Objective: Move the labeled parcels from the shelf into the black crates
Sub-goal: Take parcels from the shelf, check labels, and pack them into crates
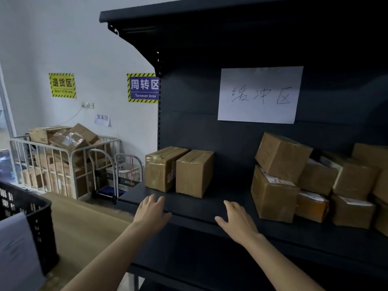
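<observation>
Two brown cardboard parcels stand side by side at the left end of the dark shelf: the left parcel with a label on its side, and the right parcel. A pile of several labeled parcels fills the shelf's right part. My left hand hovers open over the shelf's front edge, just below the left parcel and apart from it. My right hand is open too, over the bare shelf between the pair and the pile. A black crate stands at the lower left.
A white handwritten sheet is stuck to the shelf's back panel. A metal cage cart full of boxes stands by the far wall, with a folded trolley beside it. A grey sheet leans on the crate. An upper shelf overhangs.
</observation>
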A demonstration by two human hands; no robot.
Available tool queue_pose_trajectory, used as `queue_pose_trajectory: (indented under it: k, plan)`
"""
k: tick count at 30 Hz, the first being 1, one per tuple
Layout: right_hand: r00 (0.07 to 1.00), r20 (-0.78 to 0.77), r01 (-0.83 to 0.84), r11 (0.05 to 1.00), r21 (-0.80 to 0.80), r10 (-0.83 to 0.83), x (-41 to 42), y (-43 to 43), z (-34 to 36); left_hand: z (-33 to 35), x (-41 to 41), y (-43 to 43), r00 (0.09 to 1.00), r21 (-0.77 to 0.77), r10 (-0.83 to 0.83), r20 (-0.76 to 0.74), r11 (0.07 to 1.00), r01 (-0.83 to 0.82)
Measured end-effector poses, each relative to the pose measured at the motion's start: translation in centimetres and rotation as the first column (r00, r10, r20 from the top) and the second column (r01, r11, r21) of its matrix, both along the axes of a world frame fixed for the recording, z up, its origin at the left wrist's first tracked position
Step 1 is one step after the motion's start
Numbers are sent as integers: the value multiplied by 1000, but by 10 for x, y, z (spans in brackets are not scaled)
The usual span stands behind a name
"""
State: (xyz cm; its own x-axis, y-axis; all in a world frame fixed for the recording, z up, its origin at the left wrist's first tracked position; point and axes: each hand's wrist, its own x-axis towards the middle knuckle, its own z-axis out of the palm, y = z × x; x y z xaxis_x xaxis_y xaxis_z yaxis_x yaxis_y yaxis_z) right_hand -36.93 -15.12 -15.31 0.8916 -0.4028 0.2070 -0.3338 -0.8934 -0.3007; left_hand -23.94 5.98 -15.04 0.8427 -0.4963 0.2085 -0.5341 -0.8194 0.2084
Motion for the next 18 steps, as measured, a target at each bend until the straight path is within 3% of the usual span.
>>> queue_pose_trajectory:
  k: [4,8,18]
  plan:
    - [1000,6,15,1000,12,-15,-3,-15,-2,4,5,-24,999,-42,-38,11,998,39]
    - [1000,17,18,999,37,-18,3,-23,-1,10,14,-40,997,-181,-50,-55,983,39]
    - [988,150,4,987,158,-27,65,-23,24,34,64,-63,974,-565,-113,-196,825,-19]
